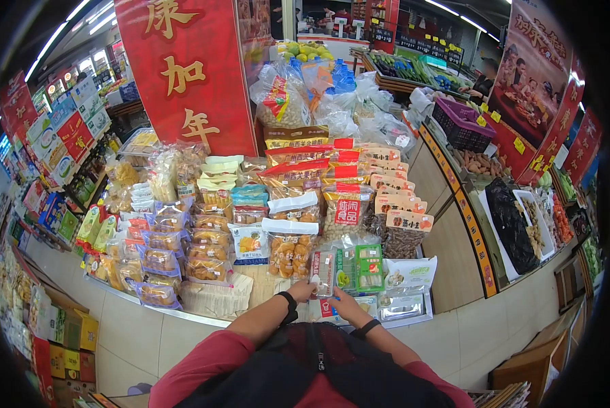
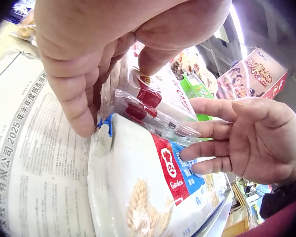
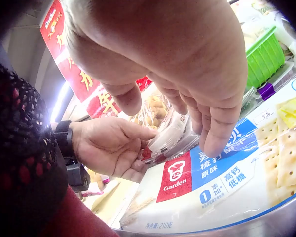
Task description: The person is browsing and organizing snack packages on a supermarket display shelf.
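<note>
My left hand (image 1: 301, 291) grips a clear-wrapped snack pack (image 1: 324, 270) with red and white print by its left side, thumb on top, as the left wrist view shows. My right hand (image 1: 348, 307) is at the pack's other side, its fingers nearly straight and fingertips close to the wrapper. Below both hands lies a white, red and blue bag of Garden crackers (image 3: 202, 173). In the right wrist view, my right fingertips (image 3: 214, 145) overlap the bag's blue label. Green-trayed packs (image 1: 369, 268) stand just right of the snack pack.
Rows of bagged pastries (image 1: 209, 245), nut bags (image 1: 345, 211) and brown snack bags (image 1: 407, 234) rise behind. Printed paper (image 2: 19, 163) lies left of the crackers. A clear-lidded box (image 1: 400, 306) sits at the front right, beside a wooden display surface (image 1: 454, 251). A red banner (image 1: 189, 75) stands behind.
</note>
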A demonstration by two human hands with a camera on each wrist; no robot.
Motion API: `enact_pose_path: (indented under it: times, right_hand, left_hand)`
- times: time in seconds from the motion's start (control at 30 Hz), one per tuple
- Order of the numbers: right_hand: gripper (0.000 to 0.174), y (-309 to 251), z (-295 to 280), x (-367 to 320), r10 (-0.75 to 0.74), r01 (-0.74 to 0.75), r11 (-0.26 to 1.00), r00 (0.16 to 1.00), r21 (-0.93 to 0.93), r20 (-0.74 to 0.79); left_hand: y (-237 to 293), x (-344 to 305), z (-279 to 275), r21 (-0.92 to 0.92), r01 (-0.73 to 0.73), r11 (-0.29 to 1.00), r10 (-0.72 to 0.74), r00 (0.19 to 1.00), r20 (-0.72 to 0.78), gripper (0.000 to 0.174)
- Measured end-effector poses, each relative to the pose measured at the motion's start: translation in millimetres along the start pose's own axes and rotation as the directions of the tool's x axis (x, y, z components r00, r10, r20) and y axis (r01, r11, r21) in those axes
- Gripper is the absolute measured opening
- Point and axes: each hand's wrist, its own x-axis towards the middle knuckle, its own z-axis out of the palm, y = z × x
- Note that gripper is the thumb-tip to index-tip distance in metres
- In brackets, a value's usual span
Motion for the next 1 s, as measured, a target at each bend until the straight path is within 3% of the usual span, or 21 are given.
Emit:
enact_pose_path:
  times: [0.07, 0.23, 0.37, 0.43, 0.5, 0.8, 0.87, 1.0]
  right_hand:
    - [0.053, -1.9, 0.6, -2.0, 0.011, -0.012, 1.0, 0.999, -0.019, -0.046]
    - [0.056, 6.6, -1.4, 4.3, 0.047, -0.047, 0.998, 0.999, -0.031, 0.0]
    - [0.052, -36.0, -5.2, -12.4, 0.1, -0.101, 0.993, 0.995, -0.061, -0.019]
    - [0.051, -2.2, -0.7, 0.3, 0.052, -0.053, 0.997, 0.998, -0.059, -0.021]
    - [0.049, -1.7, -0.3, 1.5, 0.004, -0.005, 0.998, 1.0, -0.056, -0.023]
    - [0.049, -9.5, -4.2, -0.3, 0.056, -0.054, 0.991, 0.998, -0.121, 0.014]
    - [0.055, -9.4, -4.0, -1.7, -0.027, 0.027, 0.996, 1.0, -0.08, 0.005]
    - [0.053, -8.3, -3.5, -1.0, -0.026, 0.025, 0.992, 1.0, -0.123, -0.007]
  left_hand:
    - [1.9, -2.1, 0.9, -0.031, 0.006, 0.999, -0.006, 1.0, -0.009, 0.039]
    - [4.8, -2.7, 0.9, -0.051, 0.033, 0.998, -0.034, 0.999, -0.013, 0.043]
    - [-0.7, 1.4, 1.1, 0.037, 0.023, 0.999, -0.022, 1.0, -0.016, 0.048]
    - [0.3, 1.3, 0.4, 0.073, 0.018, 0.997, -0.017, 1.0, -0.013, 0.049]
    - [3.8, -3.3, 0.2, 0.068, -0.008, 0.998, 0.006, 1.0, 0.031, 0.044]
    - [18.4, -15.5, 2.0, 0.021, 0.04, 0.999, -0.04, 0.999, 0.025, 0.031]
    - [16.6, -12.5, 1.3, 0.028, 0.042, 0.999, -0.043, 0.999, 0.023, 0.031]
    - [11.5, -7.7, -0.1, 0.019, 0.037, 0.999, -0.038, 0.998, 0.054, 0.03]
